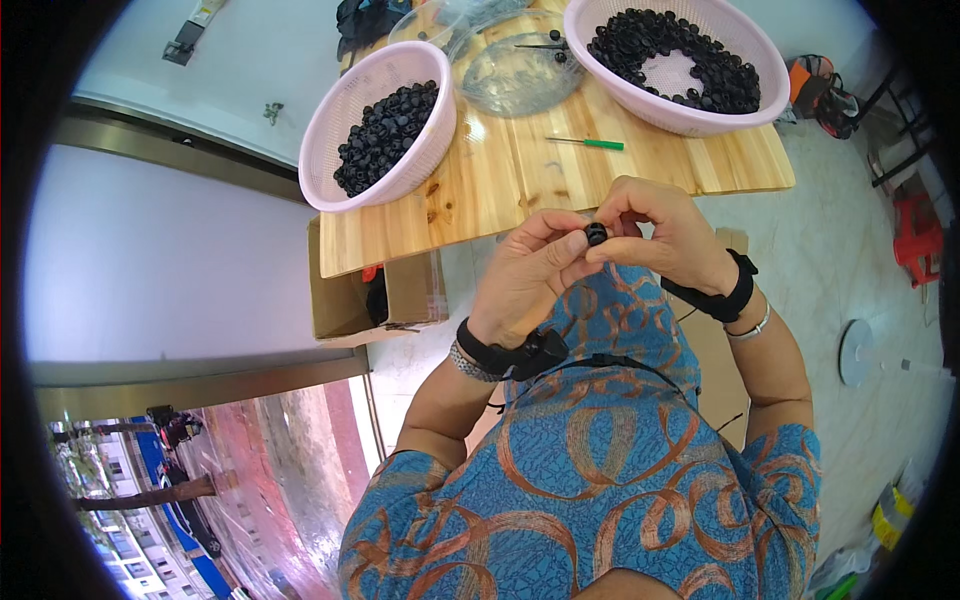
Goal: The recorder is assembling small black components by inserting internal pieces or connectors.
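Note:
Between the fingertips of both hands is a small round black piece (596,234), just in front of the table's near edge. My left hand (538,262) pinches it from the left, with thumb and forefinger against it. My right hand (660,232) closes on its other side, thumb below and fingers curled above. The fingers partly cover the piece, so its exact kind does not show. On the wooden table (500,190) beyond the hands lies a thin screwdriver (598,144) with a green handle.
A pink basket (440,130) of small black pieces (385,140) stands on the table's left; a larger pink basket (690,122) holds more at right. Between them sits a clear plastic tray (505,85). An open cardboard box (415,290) is under the left edge. A red stool (915,240) stands far right.

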### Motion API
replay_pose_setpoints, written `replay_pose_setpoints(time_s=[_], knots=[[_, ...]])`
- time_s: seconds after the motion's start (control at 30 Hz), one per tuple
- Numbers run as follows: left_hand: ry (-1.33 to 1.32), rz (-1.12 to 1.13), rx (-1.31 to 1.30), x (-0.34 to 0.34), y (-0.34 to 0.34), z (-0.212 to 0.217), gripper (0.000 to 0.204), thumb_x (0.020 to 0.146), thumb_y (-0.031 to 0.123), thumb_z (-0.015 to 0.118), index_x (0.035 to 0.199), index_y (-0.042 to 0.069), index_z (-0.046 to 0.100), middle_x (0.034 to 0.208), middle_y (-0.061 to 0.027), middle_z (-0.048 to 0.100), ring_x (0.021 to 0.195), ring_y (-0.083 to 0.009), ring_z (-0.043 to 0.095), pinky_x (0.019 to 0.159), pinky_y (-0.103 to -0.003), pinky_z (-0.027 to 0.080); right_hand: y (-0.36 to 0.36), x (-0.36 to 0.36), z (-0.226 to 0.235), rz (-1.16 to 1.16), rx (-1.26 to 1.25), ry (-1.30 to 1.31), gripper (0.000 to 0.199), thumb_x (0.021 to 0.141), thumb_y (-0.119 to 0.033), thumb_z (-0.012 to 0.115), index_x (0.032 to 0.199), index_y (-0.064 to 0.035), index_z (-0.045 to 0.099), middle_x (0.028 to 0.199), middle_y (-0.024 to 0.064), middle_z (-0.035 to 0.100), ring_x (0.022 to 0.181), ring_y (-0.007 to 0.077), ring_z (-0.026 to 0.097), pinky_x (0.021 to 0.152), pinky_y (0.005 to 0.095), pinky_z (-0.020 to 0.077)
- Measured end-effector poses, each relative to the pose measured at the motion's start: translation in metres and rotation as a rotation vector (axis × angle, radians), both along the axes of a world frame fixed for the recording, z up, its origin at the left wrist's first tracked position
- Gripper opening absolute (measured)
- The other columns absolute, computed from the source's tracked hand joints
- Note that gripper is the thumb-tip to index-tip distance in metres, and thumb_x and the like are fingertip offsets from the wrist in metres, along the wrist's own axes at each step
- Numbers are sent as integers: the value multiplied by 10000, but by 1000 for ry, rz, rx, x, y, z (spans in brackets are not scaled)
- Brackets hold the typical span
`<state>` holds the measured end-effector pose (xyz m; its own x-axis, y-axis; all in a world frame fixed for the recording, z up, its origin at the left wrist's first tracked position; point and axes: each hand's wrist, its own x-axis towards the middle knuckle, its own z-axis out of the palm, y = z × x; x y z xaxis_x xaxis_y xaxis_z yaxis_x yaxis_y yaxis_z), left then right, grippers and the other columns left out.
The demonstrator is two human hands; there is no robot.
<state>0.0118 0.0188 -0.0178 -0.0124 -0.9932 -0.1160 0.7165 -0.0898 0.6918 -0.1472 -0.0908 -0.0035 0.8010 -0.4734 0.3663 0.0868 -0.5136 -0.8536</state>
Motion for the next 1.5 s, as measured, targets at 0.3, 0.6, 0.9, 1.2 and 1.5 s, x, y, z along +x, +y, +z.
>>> replay_pose_setpoints(time_s=[0.3, 0.6, 0.9, 1.2, 1.5], knots=[[70, 81, 4, 2, -4, 3, 296, 877, 37, 506, 1169, -3, 484, 1087, -103, 559, 970, -173, 568, 843, -286, 490, 7, 12, -13, -40, 280, -283, 221, 734, -68, 706, 907, -13, 581, 751, -11, 516, 625, 40, 457, 525, 174, 366], [236, 59, -42, 13, -6, 9, 246, 907, 102, 481, 1125, -11, 485, 1050, -109, 564, 933, -161, 567, 817, -263, 492, 9, 14, -23, -94, 573, -420, 146, 804, -23, 623, 935, 20, 575, 834, 14, 556, 691, 61, 519, 572, 183, 417], [-209, 230, -116, 11, 0, 28, 224, 893, 69, 502, 1109, 8, 495, 1035, -120, 584, 918, -157, 585, 789, -256, 498, 9, 33, -6, -20, 321, -434, 236, 802, -48, 614, 1021, 13, 550, 1064, 84, 487, 897, 111, 515, 724, 229, 454], [-266, 140, -188, -2, 8, 26, 204, 892, 58, 486, 1091, 22, 517, 1080, -115, 565, 986, -194, 566, 839, -323, 492, 11, 30, -13, 260, 519, -514, 203, 828, -39, 565, 1024, 10, 550, 1099, 106, 468, 977, 148, 487, 828, 270, 418], [-142, 178, -183, -8, 3, 21, 189, 896, 63, 497, 1076, 17, 531, 1066, -102, 561, 928, -174, 596, 825, -296, 504, 13, 34, -14, 118, 402, -591, 149, 851, -80, 553, 954, 24, 581, 1031, 116, 522, 926, 156, 510, 801, 267, 424]])
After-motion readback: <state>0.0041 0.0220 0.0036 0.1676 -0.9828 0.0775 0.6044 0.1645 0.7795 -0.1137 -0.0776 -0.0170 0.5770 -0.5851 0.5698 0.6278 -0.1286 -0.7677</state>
